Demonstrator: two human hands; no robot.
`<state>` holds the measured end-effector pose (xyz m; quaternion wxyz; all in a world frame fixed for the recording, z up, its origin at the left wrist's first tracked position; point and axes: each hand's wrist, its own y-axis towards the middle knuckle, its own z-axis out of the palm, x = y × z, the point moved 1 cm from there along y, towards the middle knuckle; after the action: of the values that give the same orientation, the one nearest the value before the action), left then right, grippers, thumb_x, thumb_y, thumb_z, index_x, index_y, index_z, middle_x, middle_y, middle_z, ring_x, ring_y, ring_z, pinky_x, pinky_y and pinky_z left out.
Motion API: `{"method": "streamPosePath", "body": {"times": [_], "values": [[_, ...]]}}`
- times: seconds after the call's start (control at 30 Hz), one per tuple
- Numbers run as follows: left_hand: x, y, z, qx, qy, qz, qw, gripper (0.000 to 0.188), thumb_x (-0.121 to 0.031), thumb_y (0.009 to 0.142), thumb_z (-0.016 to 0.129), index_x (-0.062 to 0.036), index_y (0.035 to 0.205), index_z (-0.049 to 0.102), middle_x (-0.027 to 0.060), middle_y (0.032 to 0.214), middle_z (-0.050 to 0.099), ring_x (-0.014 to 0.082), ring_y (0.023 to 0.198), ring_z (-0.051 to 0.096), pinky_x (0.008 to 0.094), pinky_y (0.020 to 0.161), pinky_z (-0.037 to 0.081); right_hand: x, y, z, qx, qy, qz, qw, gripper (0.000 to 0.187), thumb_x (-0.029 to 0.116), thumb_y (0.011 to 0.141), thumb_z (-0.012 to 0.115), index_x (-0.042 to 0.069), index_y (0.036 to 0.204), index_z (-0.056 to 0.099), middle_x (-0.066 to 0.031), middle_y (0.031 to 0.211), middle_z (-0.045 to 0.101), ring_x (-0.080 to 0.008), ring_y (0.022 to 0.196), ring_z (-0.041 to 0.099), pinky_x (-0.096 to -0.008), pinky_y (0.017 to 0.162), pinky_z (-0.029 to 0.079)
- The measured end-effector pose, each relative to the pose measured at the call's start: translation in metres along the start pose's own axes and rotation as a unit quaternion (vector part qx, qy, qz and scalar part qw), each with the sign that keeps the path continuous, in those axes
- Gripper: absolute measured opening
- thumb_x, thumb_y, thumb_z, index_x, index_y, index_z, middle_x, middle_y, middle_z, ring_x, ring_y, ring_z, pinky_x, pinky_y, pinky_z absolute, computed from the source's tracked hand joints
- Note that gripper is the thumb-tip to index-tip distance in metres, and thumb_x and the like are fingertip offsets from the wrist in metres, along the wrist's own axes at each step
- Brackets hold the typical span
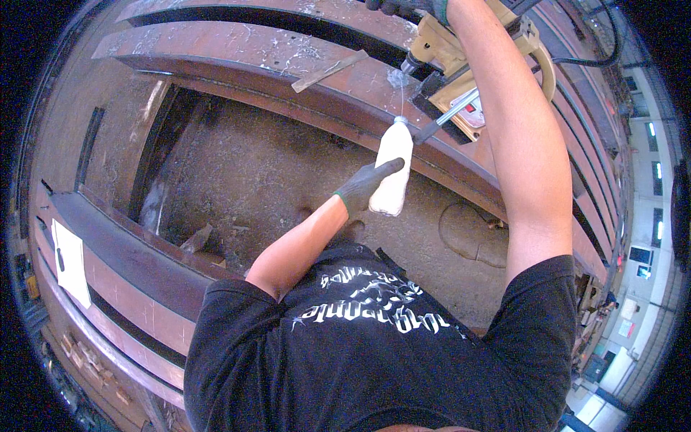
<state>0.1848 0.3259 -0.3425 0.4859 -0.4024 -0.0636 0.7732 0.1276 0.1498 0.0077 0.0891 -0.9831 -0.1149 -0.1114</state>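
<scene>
Near the tan drill (434, 45), white bottle (393, 186) gripped round its body in the gloved left hand (365, 183), probably so the nozzle (400, 120) points freely; gloved right hand (407, 6) is up past the drill, can't tell its grip

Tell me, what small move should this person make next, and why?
Probably a gentle squeeze of the white squeeze bottle by the left hand: its nozzle points toward the beige portable drill's tip, where pale residue lies on the steel beam.
</scene>
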Motion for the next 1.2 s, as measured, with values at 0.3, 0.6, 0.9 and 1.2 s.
{"method": "streamPosePath", "body": {"times": [0.3, 0.6, 0.9, 1.2], "values": [[0.001, -0.002, 0.003, -0.006, -0.045, -0.002, 0.999, 0.037, -0.04, 0.097, 0.073, -0.0076, 0.113, 0.064, 0.0026, 0.088, 0.068, 0.0157, 0.069, 0.066, 0.0315, 0.058, 0.055, 0.001, 0.001, 0.001, 0.006, -0.005, 0.007, 1.0, 0.06, 0.059, 0.095, 0.061, 0.002, 0.104, 0.079, -0.0138, 0.09, 0.077, -0.0242, 0.082, 0.072, -0.0372, 0.081, 0.055], [0.0, -0.002, 0.003, -0.022, -0.038, -0.01, 0.999, 0.037, -0.039, 0.096, 0.074, -0.0065, 0.112, 0.066, 0.0041, 0.091, 0.07, 0.0166, 0.072, 0.068, 0.0323, 0.06, 0.057, -0.007, 0.014, 0.008, -0.006, -0.007, -0.001, 1.0, 0.06, 0.059, 0.095, 0.06, 0.004, 0.109, 0.079, -0.0138, 0.091, 0.077, -0.0244, 0.082, 0.072, -0.0377, 0.081, 0.055], [0.0, 0.0, -0.006, -0.013, 0.005, -0.001, 1.0, 0.054, -0.048, 0.093, 0.074, -0.0034, 0.121, 0.065, 0.0073, 0.101, 0.071, 0.018, 0.084, 0.07, 0.0342, 0.072, 0.059, -0.005, 0.023, 0.013, 0.012, -0.004, -0.006, 1.0, 0.059, 0.057, 0.094, 0.059, 0.005, 0.113, 0.078, -0.0134, 0.092, 0.077, -0.0244, 0.083, 0.072, -0.0373, 0.081, 0.055], [0.009, 0.005, -0.006, 0.007, -0.04, -0.008, 0.999, 0.053, -0.049, 0.093, 0.073, -0.0037, 0.12, 0.065, 0.0074, 0.099, 0.07, 0.0187, 0.082, 0.07, 0.0356, 0.071, 0.059, -0.004, 0.012, 0.011, 0.0, 0.03, -0.013, 0.999, 0.055, 0.053, 0.095, 0.061, 0.005, 0.117, 0.077, -0.0145, 0.098, 0.078, -0.0244, 0.088, 0.073, -0.0374, 0.084, 0.056]]}}
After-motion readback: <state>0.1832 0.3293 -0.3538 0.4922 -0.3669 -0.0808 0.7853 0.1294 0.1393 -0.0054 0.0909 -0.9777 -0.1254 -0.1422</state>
